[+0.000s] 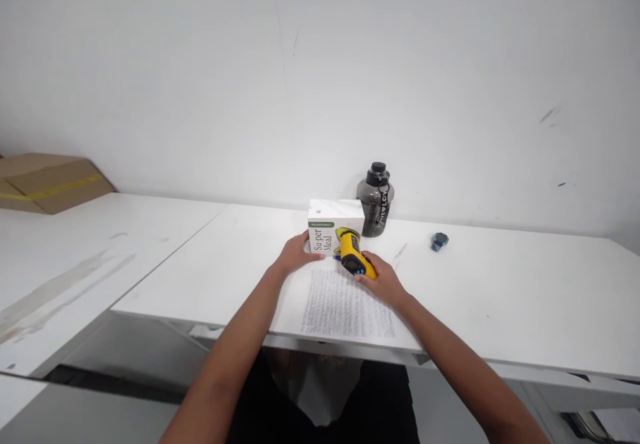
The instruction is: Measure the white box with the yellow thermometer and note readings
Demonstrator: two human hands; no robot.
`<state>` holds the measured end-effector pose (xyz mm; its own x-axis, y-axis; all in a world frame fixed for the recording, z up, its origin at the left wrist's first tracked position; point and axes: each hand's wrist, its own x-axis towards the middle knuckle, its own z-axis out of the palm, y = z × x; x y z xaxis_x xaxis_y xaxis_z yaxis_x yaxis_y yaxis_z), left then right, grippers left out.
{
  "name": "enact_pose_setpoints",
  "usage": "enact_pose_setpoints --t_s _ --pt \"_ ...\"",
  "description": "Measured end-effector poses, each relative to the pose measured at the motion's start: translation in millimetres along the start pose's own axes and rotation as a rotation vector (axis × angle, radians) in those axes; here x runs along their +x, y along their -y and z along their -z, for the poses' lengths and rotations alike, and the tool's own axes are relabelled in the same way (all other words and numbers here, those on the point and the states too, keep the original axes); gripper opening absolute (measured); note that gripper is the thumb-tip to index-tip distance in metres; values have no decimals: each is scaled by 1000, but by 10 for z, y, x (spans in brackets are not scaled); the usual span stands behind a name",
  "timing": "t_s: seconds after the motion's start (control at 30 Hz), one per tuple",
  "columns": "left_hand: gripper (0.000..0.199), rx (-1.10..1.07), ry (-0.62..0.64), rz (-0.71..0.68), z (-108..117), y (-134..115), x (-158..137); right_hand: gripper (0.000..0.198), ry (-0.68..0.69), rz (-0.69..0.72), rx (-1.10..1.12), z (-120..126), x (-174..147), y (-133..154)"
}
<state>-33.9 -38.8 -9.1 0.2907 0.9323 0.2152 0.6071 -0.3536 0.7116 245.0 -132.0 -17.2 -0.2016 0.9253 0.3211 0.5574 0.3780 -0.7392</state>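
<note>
A white "Su-per Meal" box (336,209) stands upright on the table, its lettered side towards me. My left hand (296,255) grips the box's lower left edge, thumb at the front and fingers round the side. In my right hand (384,282) is a yellow and black infrared thermometer (351,252), its small screen and blue buttons facing me. The thermometer is in front of the box's right part and hides some of the printed picture. A blue pen (337,257) shows partly between the box and the thermometer. Below both hands lies a sheet covered with handwriting (345,307).
A dark translucent water bottle (375,201) stands behind the box, near the wall. Further right on the white table (505,284) lies a dark blue wristwatch (439,241). A cardboard box (53,183) with yellow tape sits at the far left.
</note>
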Motion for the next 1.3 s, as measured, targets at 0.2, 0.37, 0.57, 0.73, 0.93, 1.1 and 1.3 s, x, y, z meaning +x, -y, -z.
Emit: enact_pose_setpoints --t_s 0.2,0.37,0.57,0.73,0.93,1.1,1.3 --pt "77 1 -1 24 4 -9 -24 75 -65 -9 100 -31 -27 -22" --pt "82 -187 -85 42 -30 -105 -30 73 -244 11 270 -12 -13 72" --pt "70 -566 -173 111 -184 -256 27 64 -342 -87 462 -4 23 91" --pt "64 -771 -397 205 -249 -171 99 55 -375 -171 570 8 44 64" --pt "53 -1203 -548 111 -93 -180 124 46 -411 -142 604 55 45 44" --pt "47 -1324 -494 33 4 -355 57 45 -399 -118 596 55 21 44" --pt "50 -1336 -350 105 -30 -418 -11 50 -378 -130 581 54 18 74"
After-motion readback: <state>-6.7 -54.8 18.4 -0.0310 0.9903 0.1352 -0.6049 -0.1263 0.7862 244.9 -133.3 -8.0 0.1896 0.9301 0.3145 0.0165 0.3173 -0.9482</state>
